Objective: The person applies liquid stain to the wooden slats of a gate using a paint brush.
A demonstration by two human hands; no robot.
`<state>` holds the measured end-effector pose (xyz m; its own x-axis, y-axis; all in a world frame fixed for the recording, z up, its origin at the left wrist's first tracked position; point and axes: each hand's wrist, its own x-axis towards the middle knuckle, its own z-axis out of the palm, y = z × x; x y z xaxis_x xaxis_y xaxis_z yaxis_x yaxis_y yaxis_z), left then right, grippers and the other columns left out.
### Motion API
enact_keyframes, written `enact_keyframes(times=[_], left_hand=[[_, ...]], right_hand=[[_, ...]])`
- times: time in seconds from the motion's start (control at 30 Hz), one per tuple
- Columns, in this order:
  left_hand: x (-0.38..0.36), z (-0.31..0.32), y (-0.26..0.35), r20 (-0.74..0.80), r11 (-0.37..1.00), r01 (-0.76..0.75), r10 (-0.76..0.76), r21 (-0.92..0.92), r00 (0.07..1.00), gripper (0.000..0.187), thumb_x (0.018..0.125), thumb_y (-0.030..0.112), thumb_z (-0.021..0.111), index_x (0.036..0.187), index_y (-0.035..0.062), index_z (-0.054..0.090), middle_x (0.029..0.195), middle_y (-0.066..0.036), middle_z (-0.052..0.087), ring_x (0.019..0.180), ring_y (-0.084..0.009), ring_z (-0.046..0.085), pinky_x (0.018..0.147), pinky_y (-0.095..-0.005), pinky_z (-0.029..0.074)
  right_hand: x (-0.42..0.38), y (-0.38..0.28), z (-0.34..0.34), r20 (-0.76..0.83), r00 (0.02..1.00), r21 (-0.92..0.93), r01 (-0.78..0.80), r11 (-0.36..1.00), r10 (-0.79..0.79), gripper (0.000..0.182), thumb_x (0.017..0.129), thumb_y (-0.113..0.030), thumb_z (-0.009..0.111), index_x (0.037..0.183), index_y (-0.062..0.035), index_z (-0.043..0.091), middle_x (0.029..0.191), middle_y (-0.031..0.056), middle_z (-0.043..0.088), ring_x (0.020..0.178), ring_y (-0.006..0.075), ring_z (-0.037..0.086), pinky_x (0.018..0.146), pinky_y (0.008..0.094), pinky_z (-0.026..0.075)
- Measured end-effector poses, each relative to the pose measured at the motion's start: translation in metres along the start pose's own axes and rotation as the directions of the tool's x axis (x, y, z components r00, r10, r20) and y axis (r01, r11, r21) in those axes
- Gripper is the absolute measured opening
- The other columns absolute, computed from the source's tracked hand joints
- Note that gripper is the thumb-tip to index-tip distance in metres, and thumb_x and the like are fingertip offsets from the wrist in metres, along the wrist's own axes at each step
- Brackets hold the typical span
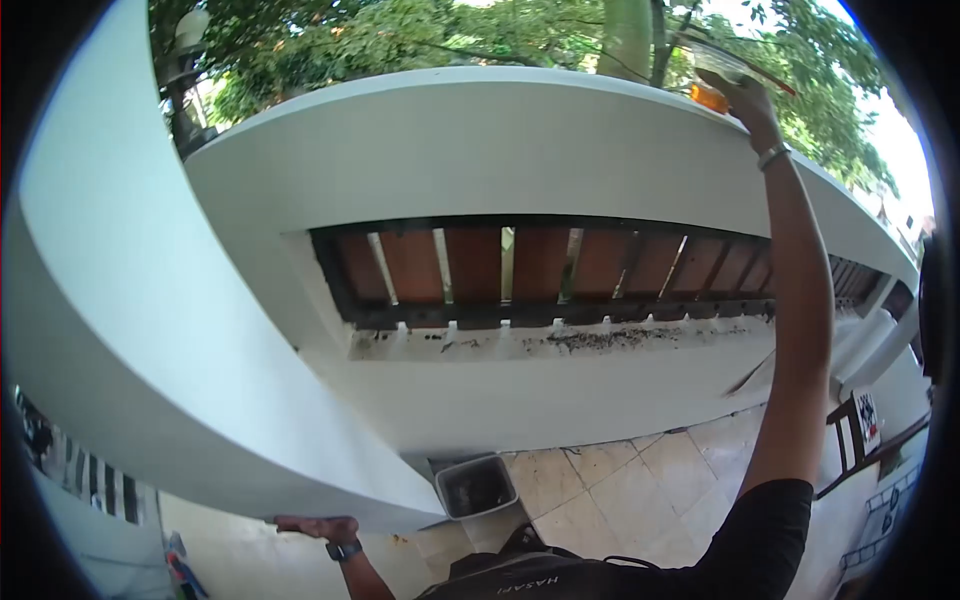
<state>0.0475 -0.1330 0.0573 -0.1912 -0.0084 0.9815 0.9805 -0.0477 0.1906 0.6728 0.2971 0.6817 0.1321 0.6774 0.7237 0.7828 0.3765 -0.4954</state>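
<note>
Cup (712, 82) is being held up above the balcony wall (480, 150), right hand (750, 100) fingers clamped on it. Wall edge below is being gripped by the left hand (318, 526), fingers together. Cup is not yet tipped or set down.

White balcony parapet (480, 140) with wooden slats (540, 265) — beige tiled floor (640, 490), trees (400, 35) beyond, bright daylight.

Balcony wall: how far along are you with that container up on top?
Done: the right hand is raised to the top of the balcony wall, fingers on a clear container with something orange in it.
In hand: the container sits at the ledge, gripped; lifting or setting down cannot be told. The left hand braces on the near wall's edge.
Left: the grey bin on the tiled floor stands untouched.
</note>
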Motion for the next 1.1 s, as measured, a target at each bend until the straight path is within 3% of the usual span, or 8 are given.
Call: enact_keyframes(times=[0.07, 0.23, 0.3, 0.5, 0.67, 0.87, 0.93, 1.1], left_hand=[[0.030, 0.002, 0.030, 0.032, 0.982, 0.019, -0.025, 0.188, 0.999, 0.098, 0.084, 0.075, 0.037, 0.155, 0.0201, 0.000, 0.162, -0.010, 0.001, 0.145, -0.0334, 0.013, 0.117, -0.0578, 0.011], [0.060, -0.015, 0.064, 0.076, 0.979, -0.065, 0.051, 0.192, 0.996, 0.085, 0.093, 0.070, 0.026, 0.156, 0.0204, -0.003, 0.162, -0.013, -0.006, 0.147, -0.0408, 0.001, 0.116, -0.0619, 0.005], [0.067, -0.044, 0.088, 0.059, 0.975, -0.015, 0.002, 0.223, 0.998, 0.086, 0.092, 0.073, 0.026, 0.156, 0.0209, 0.002, 0.160, -0.021, -0.006, 0.146, -0.0460, 0.002, 0.114, -0.0661, 0.006], [0.031, -0.215, 0.156, 0.199, 0.861, 0.131, -0.257, 0.492, 0.946, 0.078, 0.091, 0.057, 0.050, 0.153, 0.0175, 0.023, 0.161, -0.015, 0.012, 0.145, -0.0455, 0.014, 0.113, -0.0651, 0.005], [0.040, -0.324, 0.216, 0.341, 0.744, 0.503, -0.657, 0.440, 0.673, 0.069, 0.081, 0.034, 0.072, 0.140, 0.0123, 0.043, 0.146, -0.015, 0.045, 0.137, -0.0330, 0.038, 0.113, -0.0540, 0.021], [0.098, -0.357, 0.245, 0.412, 0.696, 0.667, -0.707, 0.264, 0.575, 0.077, 0.079, 0.037, 0.075, 0.141, 0.0051, 0.042, 0.138, -0.014, 0.052, 0.127, -0.0331, 0.049, 0.108, -0.0466, 0.034], [0.139, -0.356, 0.251, 0.441, 0.621, 0.774, -0.664, -0.124, 0.603, 0.087, 0.075, 0.043, 0.080, 0.142, 0.0052, 0.040, 0.140, -0.016, 0.048, 0.126, -0.0297, 0.050, 0.102, -0.0443, 0.040], [0.205, -0.365, 0.250, 0.521, 0.744, 0.656, -0.613, 0.126, 0.594, 0.098, 0.067, 0.044, 0.088, 0.142, 0.0034, 0.039, 0.140, -0.018, 0.047, 0.124, -0.0316, 0.051, 0.098, -0.0409, 0.043]], right_hand=[[0.011, 0.013, -0.008, 0.021, 1.000, -0.036, -0.016, 0.999, 0.017, 0.065, 0.075, -0.059, 0.073, 0.099, 0.0010, 0.070, 0.098, 0.0103, 0.066, 0.090, 0.0172, 0.063, 0.078, 0.0314, 0.049], [-0.040, 0.038, -0.045, 0.207, 0.886, 0.609, 0.216, 0.763, -0.416, 0.050, 0.102, -0.037, 0.045, 0.141, -0.0059, 0.047, 0.143, 0.0090, 0.047, 0.132, 0.0210, 0.045, 0.109, 0.0372, 0.037], [-0.100, -0.013, -0.054, 0.232, 0.825, 0.520, 0.342, 0.783, -0.515, 0.056, 0.097, -0.039, 0.053, 0.140, -0.0036, 0.048, 0.140, 0.0098, 0.049, 0.129, 0.0211, 0.048, 0.108, 0.0370, 0.037], [-0.277, -0.077, -0.041, 0.336, 0.781, 0.758, 0.106, 0.643, -0.526, 0.076, 0.081, -0.040, 0.069, 0.141, -0.0008, 0.042, 0.138, 0.0128, 0.048, 0.128, 0.0241, 0.049, 0.107, 0.0397, 0.039], [-0.411, -0.128, -0.014, 0.501, 0.626, 0.845, -0.205, 0.494, -0.598, 0.096, 0.069, -0.041, 0.082, 0.141, 0.0016, 0.037, 0.137, 0.0153, 0.048, 0.127, 0.0266, 0.049, 0.106, 0.0419, 0.041], [-0.566, -0.247, 0.018, 0.579, 0.314, 0.776, -0.495, 0.391, -0.752, 0.100, 0.062, -0.029, 0.092, 0.139, 0.0033, 0.037, 0.132, 0.0151, 0.052, 0.121, 0.0263, 0.054, 0.103, 0.0412, 0.045], [-0.607, -0.276, 0.030, 0.571, 0.167, 0.767, -0.456, 0.451, -0.804, 0.092, 0.063, -0.022, 0.090, 0.136, 0.0034, 0.041, 0.127, 0.0142, 0.057, 0.117, 0.0245, 0.057, 0.102, 0.0395, 0.045], [-0.714, -0.347, 0.050, 0.467, 0.079, 0.769, -0.528, 0.360, -0.881, 0.086, 0.066, -0.015, 0.088, 0.136, 0.0039, 0.040, 0.129, 0.0167, 0.055, 0.119, 0.0249, 0.056, 0.103, 0.0409, 0.044]])
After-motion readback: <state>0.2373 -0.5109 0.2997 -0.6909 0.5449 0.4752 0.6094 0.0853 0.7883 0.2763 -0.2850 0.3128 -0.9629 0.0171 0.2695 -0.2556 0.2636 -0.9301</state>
